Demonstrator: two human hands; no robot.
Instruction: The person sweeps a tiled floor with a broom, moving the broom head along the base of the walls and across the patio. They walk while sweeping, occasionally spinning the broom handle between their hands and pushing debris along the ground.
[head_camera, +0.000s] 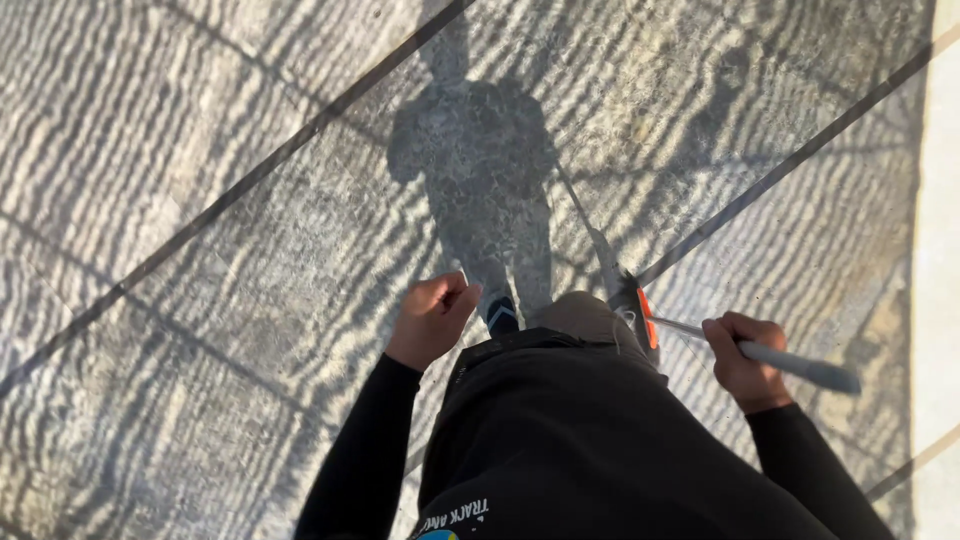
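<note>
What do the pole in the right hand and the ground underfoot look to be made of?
The pole in the right hand looks like metal or hard plastic: smooth grey tube with a dull sheen. Which one, I cannot tell. The ground looks like concrete slabs: rough, mottled grey surface split by straight dark joints.

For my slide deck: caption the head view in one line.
Right hand grips a grey pole, left hand loosely closed and empty, above sunlit paving bearing the person's shadow.

Open concrete floor (200, 200) ahead and left, tool handle (790, 362) crossing right, legs below
</note>
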